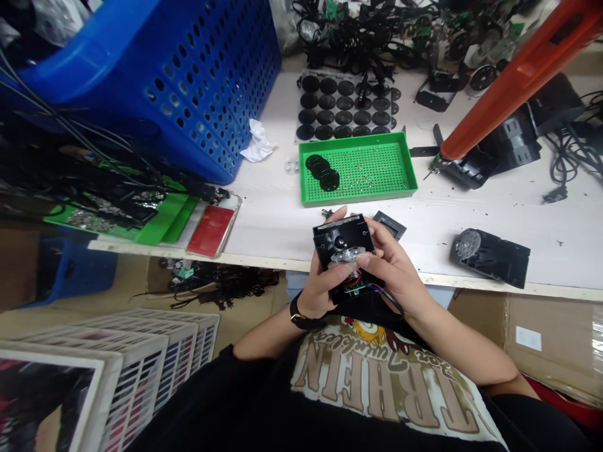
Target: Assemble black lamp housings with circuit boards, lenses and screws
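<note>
I hold a black plastic housing (340, 242) over the table's front edge, close to my body. My left hand (320, 285) grips its left side and underside, a watch on the wrist. My right hand (393, 267) wraps the right side, fingers curled over the top. A clear plastic lens piece (348, 257) lies on the housing between my thumbs. Red and blue wires (372, 289) hang from its lower end. Past the housing stands a green perforated tray (362, 166) holding black discs (323, 172) and small screws.
A second black housing (492, 256) lies on the table at right; a small black frame (390, 225) sits beside my right hand. A sheet of black discs (346, 107), a blue basket (188, 75), an orange tool (513, 78) and white crates (141, 358) surround the spot.
</note>
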`<state>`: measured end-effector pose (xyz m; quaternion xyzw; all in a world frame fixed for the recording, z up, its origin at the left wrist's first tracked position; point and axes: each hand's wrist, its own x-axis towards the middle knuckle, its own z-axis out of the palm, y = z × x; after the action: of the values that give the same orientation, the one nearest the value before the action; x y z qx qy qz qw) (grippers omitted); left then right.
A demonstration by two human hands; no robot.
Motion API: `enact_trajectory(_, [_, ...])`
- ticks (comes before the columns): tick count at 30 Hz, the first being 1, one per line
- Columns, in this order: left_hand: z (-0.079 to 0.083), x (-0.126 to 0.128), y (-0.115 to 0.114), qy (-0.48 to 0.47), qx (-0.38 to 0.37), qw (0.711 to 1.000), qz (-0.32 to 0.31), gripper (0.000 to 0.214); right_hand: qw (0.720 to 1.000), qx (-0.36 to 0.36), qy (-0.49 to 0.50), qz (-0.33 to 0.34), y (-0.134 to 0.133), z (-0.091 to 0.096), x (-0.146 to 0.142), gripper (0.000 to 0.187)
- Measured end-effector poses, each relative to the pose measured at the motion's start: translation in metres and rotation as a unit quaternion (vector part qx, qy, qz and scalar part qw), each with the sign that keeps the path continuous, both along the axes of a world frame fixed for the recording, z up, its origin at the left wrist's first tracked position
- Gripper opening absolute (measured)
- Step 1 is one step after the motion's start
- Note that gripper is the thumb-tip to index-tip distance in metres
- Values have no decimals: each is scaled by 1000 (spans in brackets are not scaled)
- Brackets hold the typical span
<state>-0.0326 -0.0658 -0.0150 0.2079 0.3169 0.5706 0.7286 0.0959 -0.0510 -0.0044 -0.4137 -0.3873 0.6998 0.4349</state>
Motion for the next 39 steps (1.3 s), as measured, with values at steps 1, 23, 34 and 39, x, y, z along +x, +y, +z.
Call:
enact_trajectory(1, [1, 0, 0, -1, -1, 1000, -1, 93, 1000, 2, 0, -1, 0, 0, 0, 65])
enact_trajectory(23, [3, 3, 14, -55, -47, 997, 18, 76, 997, -25, 61, -25, 3, -10, -3, 48])
enact_trajectory(34, [-1, 2, 15, -50, -62, 997, 14, 74, 996, -40, 71, -42, 4, -6, -5, 48])
enact_trajectory(39, [-1, 4, 16, -51, -67, 996, 12, 72, 998, -23, 44, -40, 4, -9, -6, 50])
